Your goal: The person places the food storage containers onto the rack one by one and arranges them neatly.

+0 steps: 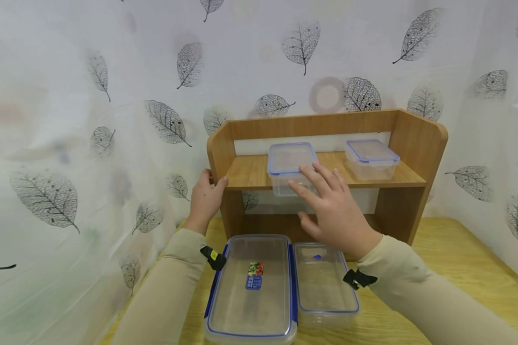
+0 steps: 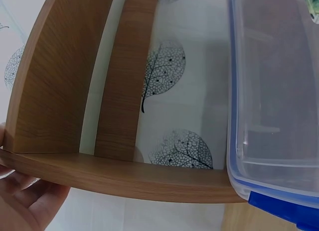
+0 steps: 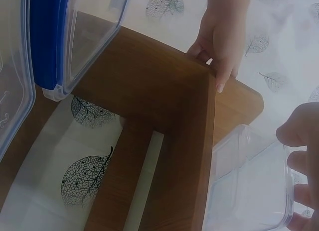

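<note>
A two-level wooden desk shelf [image 1: 250,171] stands at the back of the table. My left hand [image 1: 205,200] grips its left side panel, thumb at the front edge of the board; the left wrist view shows the fingers [image 2: 47,203] by that panel's edge. On the upper board sits a clear plastic container [image 1: 290,159] with a blue-rimmed lid, its front end jutting past the board's edge. My right hand [image 1: 335,215] is at this container's front right, fingers spread and fairly straight. In the right wrist view the fingertips [image 3: 299,161] line the side of the container [image 3: 249,186].
Another lidded clear container [image 1: 371,160] sits at the right of the upper board. In front of the shelf, a large container [image 1: 250,311] with dark blue clips and a narrower blue-rimmed one [image 1: 325,290] stand side by side on the wooden table [image 1: 449,254]. Leaf-patterned curtain [image 1: 250,57] hangs behind.
</note>
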Demonstrator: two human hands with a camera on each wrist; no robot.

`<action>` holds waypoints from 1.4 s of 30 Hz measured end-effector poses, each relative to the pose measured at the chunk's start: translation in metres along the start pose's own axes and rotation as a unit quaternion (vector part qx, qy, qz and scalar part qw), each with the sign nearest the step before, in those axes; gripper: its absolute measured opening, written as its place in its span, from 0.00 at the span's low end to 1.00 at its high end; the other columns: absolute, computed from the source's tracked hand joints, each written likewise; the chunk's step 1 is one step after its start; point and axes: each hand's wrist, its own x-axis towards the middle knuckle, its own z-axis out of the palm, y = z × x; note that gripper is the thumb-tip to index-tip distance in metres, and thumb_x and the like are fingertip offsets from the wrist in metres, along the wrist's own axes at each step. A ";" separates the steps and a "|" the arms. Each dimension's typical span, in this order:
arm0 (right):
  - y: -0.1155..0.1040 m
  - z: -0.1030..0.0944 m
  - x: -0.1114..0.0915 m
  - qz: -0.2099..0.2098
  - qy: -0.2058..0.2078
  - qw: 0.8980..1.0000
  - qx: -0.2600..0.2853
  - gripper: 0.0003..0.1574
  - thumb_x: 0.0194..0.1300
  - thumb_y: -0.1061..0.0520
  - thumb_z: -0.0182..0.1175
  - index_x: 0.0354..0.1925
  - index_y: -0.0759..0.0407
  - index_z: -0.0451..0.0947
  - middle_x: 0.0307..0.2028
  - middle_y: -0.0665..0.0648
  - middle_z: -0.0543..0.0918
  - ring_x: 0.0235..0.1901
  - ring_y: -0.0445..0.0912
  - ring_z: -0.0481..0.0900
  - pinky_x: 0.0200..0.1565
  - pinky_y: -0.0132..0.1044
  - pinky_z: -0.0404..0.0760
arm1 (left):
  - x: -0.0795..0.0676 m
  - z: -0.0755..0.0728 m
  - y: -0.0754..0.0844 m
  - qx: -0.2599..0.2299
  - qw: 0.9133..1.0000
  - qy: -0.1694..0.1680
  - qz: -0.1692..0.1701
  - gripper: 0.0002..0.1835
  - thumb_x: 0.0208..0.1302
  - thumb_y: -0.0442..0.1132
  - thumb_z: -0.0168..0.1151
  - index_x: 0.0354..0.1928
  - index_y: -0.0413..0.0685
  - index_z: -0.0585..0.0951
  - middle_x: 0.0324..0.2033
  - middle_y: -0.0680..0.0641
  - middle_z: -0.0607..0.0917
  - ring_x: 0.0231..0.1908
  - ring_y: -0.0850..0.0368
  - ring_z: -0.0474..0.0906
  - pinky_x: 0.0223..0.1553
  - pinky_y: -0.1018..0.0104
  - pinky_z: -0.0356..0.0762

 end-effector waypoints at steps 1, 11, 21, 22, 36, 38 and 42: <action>0.000 0.000 0.000 0.000 0.001 1.000 -0.002 0.41 0.60 0.50 0.67 0.71 0.55 0.72 0.74 0.64 0.61 0.75 0.63 0.51 0.69 0.72 0.52 | 0.000 0.000 0.000 0.001 1.000 0.000 -0.001 0.25 0.74 0.54 0.55 0.64 0.46 0.69 0.61 0.37 0.77 0.59 0.39 0.77 0.57 0.42 0.78; -0.001 0.004 0.002 0.004 -0.007 1.000 -0.014 0.44 0.59 0.51 0.69 0.71 0.58 0.70 0.75 0.65 0.60 0.75 0.64 0.52 0.69 0.71 0.53 | -0.002 -0.001 0.001 -0.004 1.000 -0.007 0.003 0.24 0.76 0.53 0.53 0.63 0.46 0.69 0.63 0.37 0.76 0.60 0.38 0.75 0.57 0.41 0.78; 0.001 0.009 0.004 0.016 -0.020 1.000 -0.016 0.45 0.60 0.51 0.69 0.73 0.58 0.67 0.77 0.64 0.57 0.77 0.61 0.45 0.70 0.70 0.53 | -0.003 0.000 0.001 -0.005 1.000 -0.007 0.005 0.22 0.76 0.53 0.51 0.63 0.47 0.69 0.62 0.38 0.77 0.60 0.39 0.75 0.57 0.42 0.78; 0.001 0.009 0.004 0.017 -0.021 1.000 -0.015 0.46 0.60 0.51 0.69 0.73 0.58 0.67 0.77 0.64 0.56 0.77 0.60 0.44 0.70 0.70 0.52 | -0.003 0.000 0.000 -0.005 1.000 -0.008 0.004 0.23 0.77 0.53 0.51 0.63 0.47 0.69 0.63 0.38 0.77 0.60 0.39 0.75 0.57 0.42 0.78; 0.010 0.015 0.010 0.033 -0.035 0.999 -0.009 0.45 0.61 0.51 0.69 0.73 0.58 0.67 0.77 0.64 0.55 0.77 0.61 0.44 0.68 0.71 0.55 | -0.002 0.001 -0.001 0.001 1.000 -0.005 0.004 0.24 0.77 0.53 0.50 0.65 0.48 0.69 0.63 0.37 0.76 0.60 0.38 0.76 0.56 0.41 0.78; 0.011 0.016 0.010 0.036 -0.039 0.998 -0.013 0.45 0.61 0.50 0.68 0.74 0.57 0.67 0.77 0.64 0.55 0.77 0.61 0.45 0.68 0.71 0.56 | -0.002 0.001 -0.001 0.001 1.000 -0.005 0.005 0.23 0.77 0.53 0.50 0.64 0.48 0.69 0.63 0.37 0.76 0.60 0.38 0.76 0.56 0.42 0.78; 0.014 0.018 0.011 0.039 -0.045 0.998 -0.016 0.45 0.62 0.50 0.68 0.74 0.57 0.67 0.77 0.64 0.55 0.77 0.62 0.46 0.69 0.70 0.56 | -0.002 0.001 -0.002 0.000 1.000 -0.004 0.004 0.23 0.76 0.53 0.51 0.64 0.48 0.69 0.63 0.37 0.77 0.60 0.39 0.75 0.57 0.42 0.78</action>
